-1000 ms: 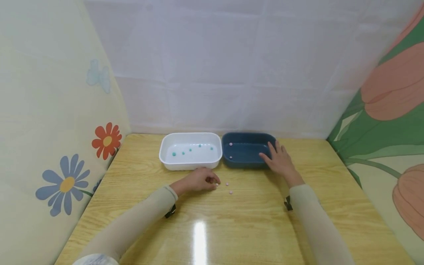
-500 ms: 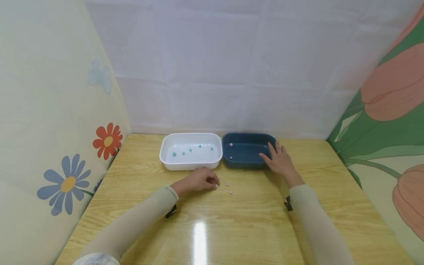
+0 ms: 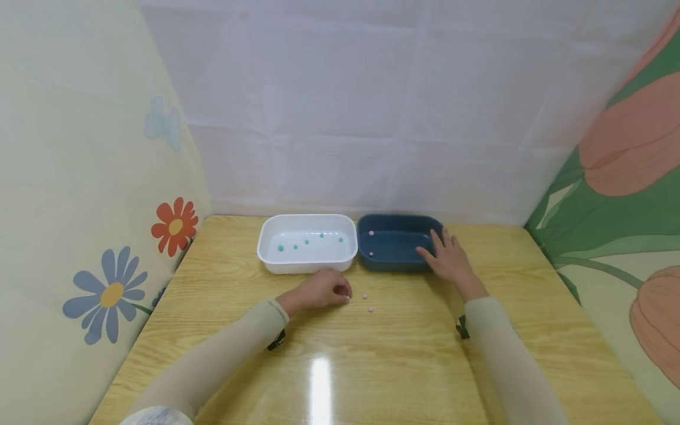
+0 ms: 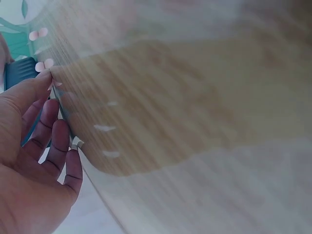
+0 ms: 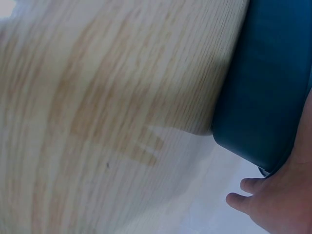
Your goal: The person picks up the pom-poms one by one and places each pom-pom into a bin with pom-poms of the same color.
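Observation:
Just in front of the white tray (image 3: 308,265), my left hand (image 3: 319,288) pinches a small pink ball (image 3: 347,297) between thumb and forefinger, low over the table. The other fingers of that hand (image 4: 36,161) are loosely bent in the left wrist view. Two more pink balls, a farther one (image 3: 365,296) and a nearer one (image 3: 370,309), lie on the wood to its right. My right hand (image 3: 450,260) rests with spread fingers on the right end of the dark blue tray (image 3: 395,265); its thumb reaches over the rim. Two of its fingers (image 5: 239,202) show beyond the tray end.
Inside the white tray are several green balls (image 3: 280,248). Two pink balls (image 3: 371,233) lie at the left of the blue tray. Both trays stand side by side at the back of the wooden table (image 3: 404,366), near a white cloth backdrop (image 3: 340,118).
The fingertips of my left hand have closed in slightly around the small pink ball. My right hand stays on the blue tray, and the head view shifts very slightly.

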A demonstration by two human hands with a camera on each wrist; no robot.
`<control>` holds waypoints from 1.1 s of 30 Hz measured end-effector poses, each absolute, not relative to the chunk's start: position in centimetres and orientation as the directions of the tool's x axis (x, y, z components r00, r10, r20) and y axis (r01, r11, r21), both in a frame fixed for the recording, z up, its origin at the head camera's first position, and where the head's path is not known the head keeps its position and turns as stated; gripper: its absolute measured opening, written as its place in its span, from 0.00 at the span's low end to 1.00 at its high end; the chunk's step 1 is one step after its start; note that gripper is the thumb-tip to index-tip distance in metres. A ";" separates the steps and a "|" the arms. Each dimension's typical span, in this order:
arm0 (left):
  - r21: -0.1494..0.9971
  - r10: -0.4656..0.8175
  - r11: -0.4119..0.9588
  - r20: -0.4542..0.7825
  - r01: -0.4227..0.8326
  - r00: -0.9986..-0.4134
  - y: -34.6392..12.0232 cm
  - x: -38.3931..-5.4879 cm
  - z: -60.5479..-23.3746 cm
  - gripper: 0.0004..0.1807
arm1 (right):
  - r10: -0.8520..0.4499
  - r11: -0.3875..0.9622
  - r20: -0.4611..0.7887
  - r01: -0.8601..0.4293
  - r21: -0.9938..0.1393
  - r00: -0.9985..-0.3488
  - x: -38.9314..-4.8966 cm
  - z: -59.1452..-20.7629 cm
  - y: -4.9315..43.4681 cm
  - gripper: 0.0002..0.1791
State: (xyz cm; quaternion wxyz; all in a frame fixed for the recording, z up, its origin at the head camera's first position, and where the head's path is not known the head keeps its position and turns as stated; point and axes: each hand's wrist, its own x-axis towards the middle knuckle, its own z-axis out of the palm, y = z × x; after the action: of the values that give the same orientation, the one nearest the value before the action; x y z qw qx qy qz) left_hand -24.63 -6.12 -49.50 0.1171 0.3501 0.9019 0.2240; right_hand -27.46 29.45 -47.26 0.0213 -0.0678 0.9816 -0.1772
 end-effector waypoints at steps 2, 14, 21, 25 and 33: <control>0.489 0.683 0.654 -0.053 0.578 -0.728 -6.1 -24.5 -49.4 0.02 | -0.140 0.928 -0.021 -0.124 -0.352 -0.990 -27.4 -47.3 29.4 0.49; 0.536 0.675 0.651 -0.084 0.537 -0.733 -5.8 -24.3 -48.8 0.03 | -0.143 0.927 -0.014 -0.129 -0.352 -0.990 -27.4 -47.2 29.4 0.48; 0.584 0.663 0.641 -0.095 0.497 -0.743 -5.6 -24.2 -48.3 0.02 | -0.130 0.925 -0.001 -0.121 -0.360 -0.992 -27.5 -47.3 29.3 0.49; 0.598 0.660 0.631 -0.079 0.494 -0.747 -5.4 -24.3 -48.2 0.02 | -0.132 0.928 0.002 -0.124 -0.351 -0.991 -27.6 -47.4 29.4 0.49; 0.578 0.666 0.616 -0.019 0.535 -0.746 -4.8 -24.5 -48.0 0.02 | -0.141 0.929 -0.009 -0.129 -0.346 -0.990 -27.4 -47.3 29.4 0.47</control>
State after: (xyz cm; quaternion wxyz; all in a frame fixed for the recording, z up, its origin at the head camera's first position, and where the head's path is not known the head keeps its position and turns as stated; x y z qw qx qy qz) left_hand -24.51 -4.83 -48.04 0.1167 0.3370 0.8913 0.2800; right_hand -27.44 29.43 -47.28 0.0166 -0.0688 0.9820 -0.1750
